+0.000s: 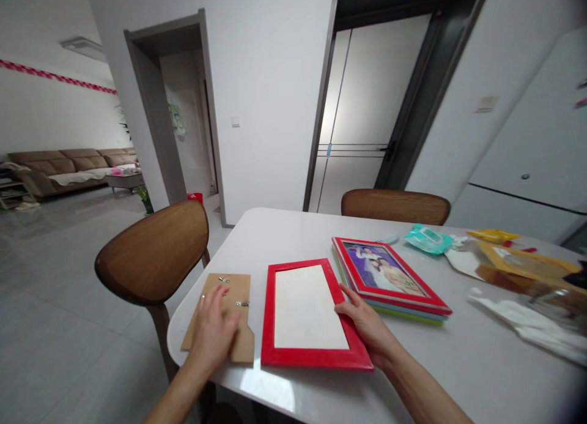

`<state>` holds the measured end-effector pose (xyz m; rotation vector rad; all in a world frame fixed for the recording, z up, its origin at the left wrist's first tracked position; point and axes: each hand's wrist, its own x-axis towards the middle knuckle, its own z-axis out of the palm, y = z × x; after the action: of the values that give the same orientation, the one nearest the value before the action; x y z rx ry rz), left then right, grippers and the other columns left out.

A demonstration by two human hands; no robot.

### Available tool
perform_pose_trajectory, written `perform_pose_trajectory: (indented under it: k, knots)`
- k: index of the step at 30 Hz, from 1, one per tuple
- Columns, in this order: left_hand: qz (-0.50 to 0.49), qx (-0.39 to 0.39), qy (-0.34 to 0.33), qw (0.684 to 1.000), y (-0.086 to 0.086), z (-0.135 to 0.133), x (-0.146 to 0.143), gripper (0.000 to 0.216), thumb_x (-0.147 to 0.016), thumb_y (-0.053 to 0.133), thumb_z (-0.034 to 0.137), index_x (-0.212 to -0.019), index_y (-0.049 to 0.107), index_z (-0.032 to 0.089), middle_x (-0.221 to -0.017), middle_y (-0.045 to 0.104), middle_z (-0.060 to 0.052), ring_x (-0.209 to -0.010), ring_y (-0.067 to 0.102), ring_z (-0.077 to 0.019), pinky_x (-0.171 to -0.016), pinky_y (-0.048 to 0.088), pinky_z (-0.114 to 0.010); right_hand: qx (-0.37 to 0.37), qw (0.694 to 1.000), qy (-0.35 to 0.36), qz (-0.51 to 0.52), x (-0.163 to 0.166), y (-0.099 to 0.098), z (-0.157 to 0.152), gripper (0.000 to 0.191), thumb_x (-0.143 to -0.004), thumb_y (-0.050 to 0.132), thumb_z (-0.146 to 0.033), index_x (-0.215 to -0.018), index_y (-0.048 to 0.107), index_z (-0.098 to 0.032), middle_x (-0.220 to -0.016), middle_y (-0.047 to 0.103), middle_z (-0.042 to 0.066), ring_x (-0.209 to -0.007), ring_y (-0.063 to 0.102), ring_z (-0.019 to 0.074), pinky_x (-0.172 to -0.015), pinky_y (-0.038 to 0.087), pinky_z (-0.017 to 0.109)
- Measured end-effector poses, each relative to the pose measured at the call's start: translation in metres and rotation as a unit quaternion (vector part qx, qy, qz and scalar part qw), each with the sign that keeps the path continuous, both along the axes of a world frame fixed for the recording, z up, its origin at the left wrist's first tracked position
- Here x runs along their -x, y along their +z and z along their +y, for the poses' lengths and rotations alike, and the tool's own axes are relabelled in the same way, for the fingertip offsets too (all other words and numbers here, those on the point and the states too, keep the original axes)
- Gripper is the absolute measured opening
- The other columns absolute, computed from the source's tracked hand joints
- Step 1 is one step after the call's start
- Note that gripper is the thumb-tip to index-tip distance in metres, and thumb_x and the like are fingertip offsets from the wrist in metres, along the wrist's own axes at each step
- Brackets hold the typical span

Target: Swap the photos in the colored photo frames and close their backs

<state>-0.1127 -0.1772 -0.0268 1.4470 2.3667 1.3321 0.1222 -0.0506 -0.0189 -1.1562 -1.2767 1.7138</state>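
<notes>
A red picture frame [316,358] lies on the table in front of me, a plain white area inside its border. My right hand [367,326] is closed on its right side, thumb over the inner edge and fingers along the outside. To the left lies a brown backing board [241,344] with small metal fittings and a notched lower edge. Over this board is my left hand [214,326], fingers apart and slightly blurred; it wears a ring. Beside my right hand is a stack of frames, topped by a red frame with a photo [383,268] of people.
The white table [293,234] carries a teal wipes packet [428,239], yellow-brown packaging [527,262] and crumpled white plastic [518,320] on the right. One wooden chair [156,249] stands at the left, another chair [395,206] at the far side.
</notes>
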Motion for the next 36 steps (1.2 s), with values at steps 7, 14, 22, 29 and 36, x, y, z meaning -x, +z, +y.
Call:
perform_pose_trajectory:
  k: [7,14,22,29,36]
  knots:
    - [-0.075,0.027,-0.186,0.979,0.032,0.053,-0.123,0.064,-0.062,0.061,0.029,-0.12,0.037,0.015,-0.131,0.033,-0.011,-0.122,0.027,-0.0251,-0.101,0.024,-0.04,0.045,0.988,0.006,0.145,0.008,0.017,-0.009,0.074,-0.064,0.057,-0.018,-0.128,0.022,-0.026,-0.08,0.067,0.0,-0.067,0.063,0.0182,-0.061,0.049,0.03]
    - [-0.084,0.02,-0.173,0.981,0.046,0.074,-0.115,0.062,-0.06,0.053,0.015,-0.119,0.035,0.015,-0.119,0.043,-0.01,-0.11,0.04,-0.0221,-0.095,0.033,-0.033,0.04,0.988,0.026,0.146,0.003,0.016,-0.008,0.062,-0.063,0.062,-0.019,-0.12,0.038,-0.024,-0.065,0.065,-0.003,-0.044,0.055,0.0097,-0.041,0.043,0.018]
    - [-0.071,0.05,-0.189,0.978,0.043,0.068,-0.115,0.068,-0.055,0.063,0.033,-0.117,0.04,0.014,-0.115,0.046,-0.012,-0.107,0.041,-0.0284,-0.091,0.035,-0.04,0.021,0.989,0.022,0.148,0.014,0.012,-0.007,0.06,-0.064,0.057,-0.024,-0.121,0.038,-0.023,-0.08,0.067,0.001,-0.066,0.062,0.0164,-0.062,0.048,0.028]
    - [-0.069,0.024,-0.185,0.98,0.052,0.072,-0.109,0.064,-0.055,0.054,0.013,-0.117,0.041,0.013,-0.115,0.046,-0.011,-0.106,0.042,-0.0253,-0.091,0.035,-0.035,0.015,0.995,0.004,0.094,0.011,0.004,-0.005,0.066,-0.06,0.062,-0.026,-0.121,0.036,-0.021,-0.062,0.064,-0.003,-0.048,0.056,0.0113,-0.048,0.044,0.021]
    - [-0.126,0.004,-0.104,0.987,0.06,0.042,-0.029,0.056,-0.063,0.042,0.006,-0.118,0.034,0.015,-0.096,0.055,-0.007,-0.068,0.058,-0.0133,-0.063,0.047,-0.026,-0.225,0.929,-0.013,-0.294,-0.003,-0.021,0.014,0.051,-0.066,0.048,-0.03,-0.111,0.048,-0.007,-0.059,0.061,0.001,-0.053,0.057,0.0159,-0.05,0.041,0.024]
